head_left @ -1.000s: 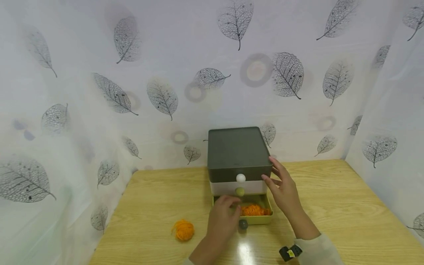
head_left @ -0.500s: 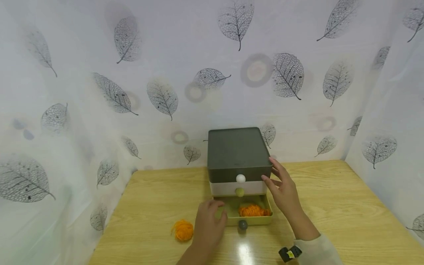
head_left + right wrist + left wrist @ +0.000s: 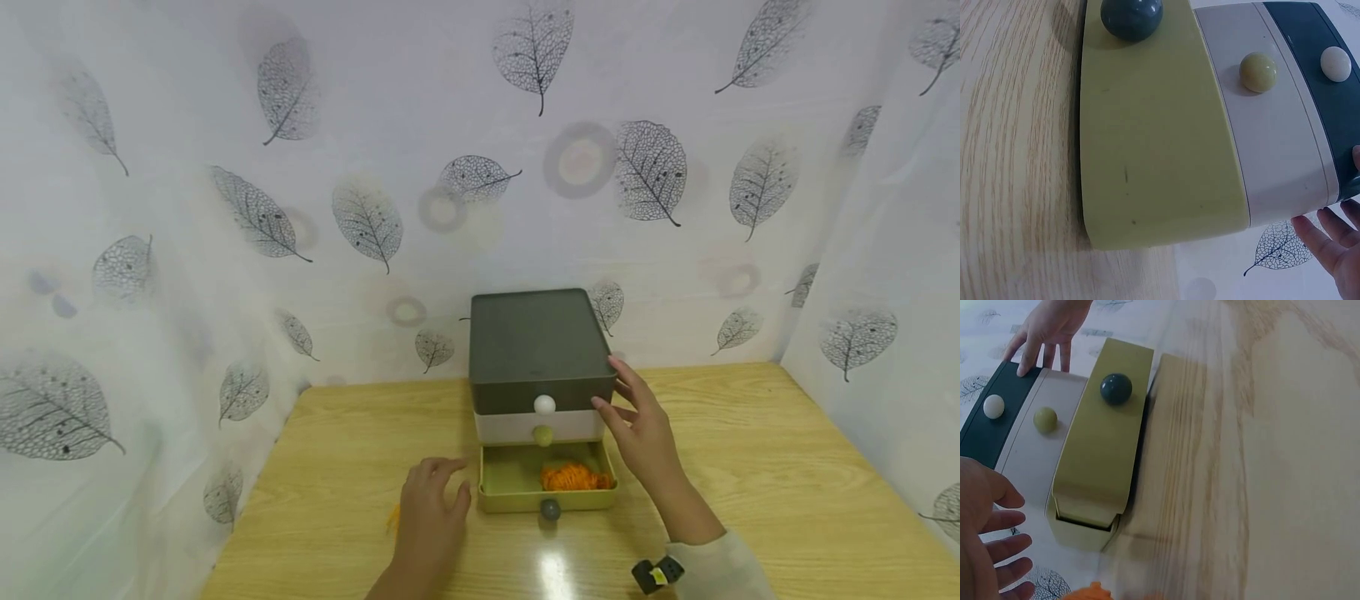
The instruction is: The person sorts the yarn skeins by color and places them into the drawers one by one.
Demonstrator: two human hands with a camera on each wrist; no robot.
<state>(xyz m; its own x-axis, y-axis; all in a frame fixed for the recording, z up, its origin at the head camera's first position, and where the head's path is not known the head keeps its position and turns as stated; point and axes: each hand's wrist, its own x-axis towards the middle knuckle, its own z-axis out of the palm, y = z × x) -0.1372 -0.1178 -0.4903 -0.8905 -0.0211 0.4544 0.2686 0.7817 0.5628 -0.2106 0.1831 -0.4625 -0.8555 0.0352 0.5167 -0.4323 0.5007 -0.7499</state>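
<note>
A small three-tier drawer box (image 3: 536, 333) has a dark top tier, a pale middle one and an olive bottom drawer (image 3: 510, 502) pulled out. Orange yarn (image 3: 573, 477) lies in that drawer's right half. My left hand (image 3: 431, 517), fingers spread and holding nothing, hovers left of the drawer. It covers most of an orange yarn ball on the table; only a strand end (image 3: 393, 518) shows, and the ball's edge (image 3: 1089, 592) peeks in at the bottom of the left wrist view. My right hand (image 3: 643, 429) rests against the box's right front corner, thumb at the front, fingers along the side.
The tiers carry round knobs: a white knob (image 3: 544, 404), an olive knob (image 3: 543, 435) and a dark grey knob (image 3: 551, 509). The wooden table (image 3: 345, 442) backs onto a leaf-printed sheet (image 3: 345, 100). A dark strap device (image 3: 657, 574) sits at the right wrist.
My left hand has come out of the bottom drawer and moved left, over the loose yarn ball. The yarn in the drawer is now uncovered. My right hand stays put.
</note>
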